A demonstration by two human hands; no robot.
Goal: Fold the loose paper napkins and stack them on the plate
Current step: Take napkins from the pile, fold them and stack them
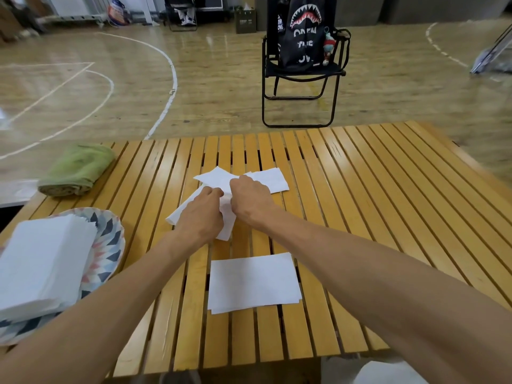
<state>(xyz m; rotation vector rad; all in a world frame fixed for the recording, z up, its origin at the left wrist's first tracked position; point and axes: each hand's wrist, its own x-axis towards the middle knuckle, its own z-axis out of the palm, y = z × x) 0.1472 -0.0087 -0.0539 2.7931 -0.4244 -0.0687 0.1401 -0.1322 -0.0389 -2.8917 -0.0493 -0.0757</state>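
Most napkins already sit as a stack point(41, 261) on the plate point(110, 239), lower left; one folded napkin point(253, 281) waits centre. Both hands point(203, 214) point(250, 199) pinch loose napkins point(219, 177) mid-frame, unfolded.

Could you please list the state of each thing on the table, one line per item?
Left hand: gripping a loose napkin.
Right hand: gripping the same pile.
Loose napkins: unfolded, jumbled mid-table.
Folded napkins: flat on the table, near edge.
Napkin stack: folded, on the plate.
Plate: upright, partly covered by the stack.
Green towel: rolled, untouched.
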